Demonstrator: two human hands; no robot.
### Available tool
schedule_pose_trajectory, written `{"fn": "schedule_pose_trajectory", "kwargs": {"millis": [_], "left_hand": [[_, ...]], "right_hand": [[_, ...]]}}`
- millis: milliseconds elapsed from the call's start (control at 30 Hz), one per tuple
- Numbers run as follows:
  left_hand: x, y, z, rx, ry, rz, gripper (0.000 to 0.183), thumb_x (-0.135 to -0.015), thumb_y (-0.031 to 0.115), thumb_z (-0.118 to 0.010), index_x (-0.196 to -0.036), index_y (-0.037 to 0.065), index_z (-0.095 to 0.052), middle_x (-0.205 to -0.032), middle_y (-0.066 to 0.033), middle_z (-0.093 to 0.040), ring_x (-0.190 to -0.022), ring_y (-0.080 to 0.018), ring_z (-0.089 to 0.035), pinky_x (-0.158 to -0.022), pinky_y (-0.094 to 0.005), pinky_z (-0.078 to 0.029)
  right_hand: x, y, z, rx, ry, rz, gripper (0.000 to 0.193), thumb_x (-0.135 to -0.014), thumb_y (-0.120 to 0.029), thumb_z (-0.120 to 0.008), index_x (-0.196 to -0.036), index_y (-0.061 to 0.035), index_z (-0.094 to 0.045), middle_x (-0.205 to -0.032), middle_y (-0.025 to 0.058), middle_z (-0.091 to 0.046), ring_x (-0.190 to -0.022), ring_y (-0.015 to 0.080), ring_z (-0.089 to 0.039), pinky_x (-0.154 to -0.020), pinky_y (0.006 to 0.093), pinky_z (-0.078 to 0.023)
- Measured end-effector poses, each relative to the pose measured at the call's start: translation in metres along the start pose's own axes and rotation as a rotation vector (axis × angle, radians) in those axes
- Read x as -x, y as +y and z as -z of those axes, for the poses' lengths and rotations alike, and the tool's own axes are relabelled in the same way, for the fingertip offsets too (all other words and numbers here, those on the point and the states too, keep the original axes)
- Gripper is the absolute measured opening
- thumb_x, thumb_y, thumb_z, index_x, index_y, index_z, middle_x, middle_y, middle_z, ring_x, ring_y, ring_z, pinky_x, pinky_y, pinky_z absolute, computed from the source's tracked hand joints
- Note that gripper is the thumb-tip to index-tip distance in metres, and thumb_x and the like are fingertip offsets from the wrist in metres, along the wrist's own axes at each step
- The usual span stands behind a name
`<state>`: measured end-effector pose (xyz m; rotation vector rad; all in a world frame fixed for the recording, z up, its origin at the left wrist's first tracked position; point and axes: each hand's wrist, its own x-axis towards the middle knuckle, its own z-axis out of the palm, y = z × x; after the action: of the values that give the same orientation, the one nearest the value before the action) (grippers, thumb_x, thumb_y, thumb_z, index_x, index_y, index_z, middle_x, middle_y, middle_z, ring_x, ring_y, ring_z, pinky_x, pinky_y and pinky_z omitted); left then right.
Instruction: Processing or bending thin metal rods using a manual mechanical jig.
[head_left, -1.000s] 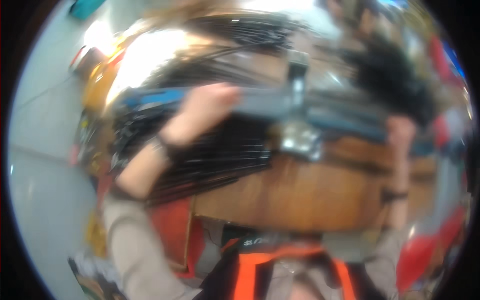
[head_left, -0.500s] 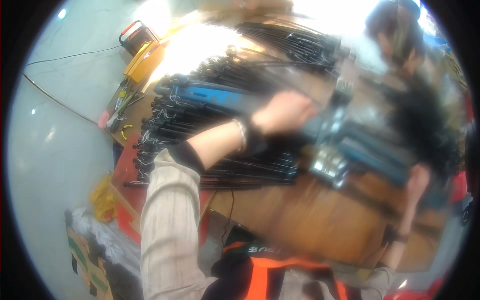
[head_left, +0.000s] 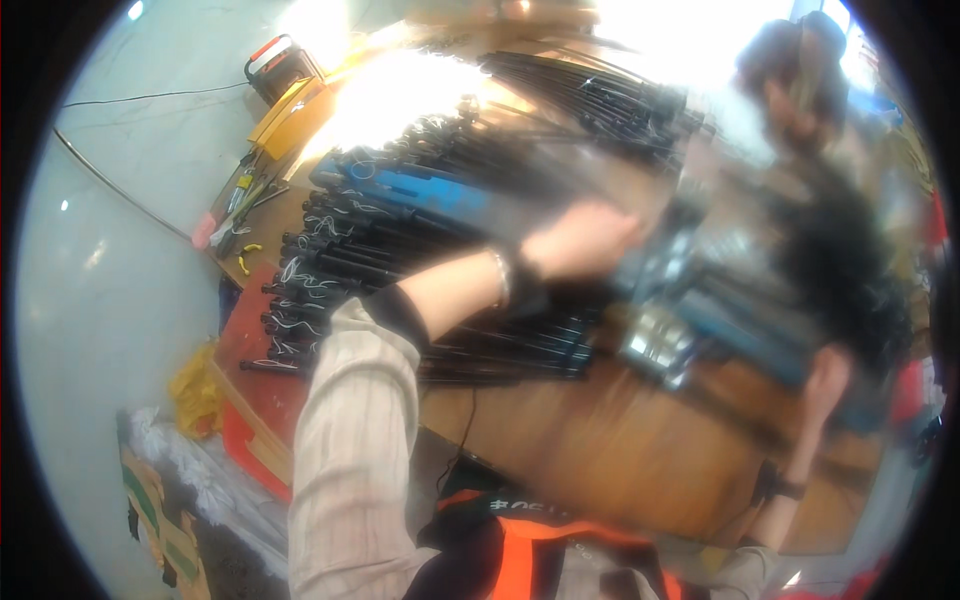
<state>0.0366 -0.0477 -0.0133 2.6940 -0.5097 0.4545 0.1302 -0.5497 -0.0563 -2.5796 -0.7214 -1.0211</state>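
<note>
My left hand (head_left: 590, 240) reaches over the bench beside a blurred metal fixture (head_left: 658, 340). Its fingers look curled closed, but what lies in them is too smeared to make out. My right hand (head_left: 828, 380) is at the right end of a long blue-grey bar-shaped part (head_left: 750, 315) of that fixture; blur hides its fingers. Left of the fixture, under my left forearm, lie rows of thin black rods (head_left: 385, 262) with thicker ends and loose white wires. A blue tool or bar (head_left: 425, 188) rests across them.
More black rods (head_left: 590, 95) are stacked at the back. Another person (head_left: 795, 75) is at the far right. A yellow box (head_left: 290, 118), hand tools (head_left: 245, 195) and yellow-handled pliers (head_left: 248, 260) sit at the left edge. Brown board (head_left: 560, 440) covers the near bench.
My left hand has shifted slightly right and down. My right hand has come slightly down and left. The whole view has also moved a little.
</note>
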Motion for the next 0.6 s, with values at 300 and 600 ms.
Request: {"fn": "schedule_pose_trajectory", "kwargs": {"millis": [300,600], "left_hand": [[-0.002,-0.003,0.000,-0.008,0.042,-0.118,0.017,-0.091,0.019,-0.061,-0.080,0.008,-0.056,-0.069,-0.0138,-0.062,-0.067,-0.0357,-0.063,-0.056,-0.0446,-0.050],[-0.008,0.010,-0.004,-0.131,-0.087,0.100,0.011,-0.092,0.018,-0.057,-0.085,0.010,-0.057,-0.070,-0.0163,-0.063,-0.068,-0.0394,-0.063,-0.058,-0.0484,-0.049]], "right_hand": [[-0.008,-0.055,0.021,-0.021,-0.032,0.084,0.030,-0.090,-0.003,-0.060,-0.120,-0.0030,-0.065,-0.119,0.0134,-0.067,-0.120,0.0316,-0.058,-0.104,0.0412,-0.040],[0.029,-0.161,0.027,-0.237,-0.059,0.132,0.027,-0.084,-0.012,-0.070,-0.110,-0.0062,-0.068,-0.087,0.0042,-0.070,-0.088,0.0231,-0.065,-0.079,0.0361,-0.040]]}}
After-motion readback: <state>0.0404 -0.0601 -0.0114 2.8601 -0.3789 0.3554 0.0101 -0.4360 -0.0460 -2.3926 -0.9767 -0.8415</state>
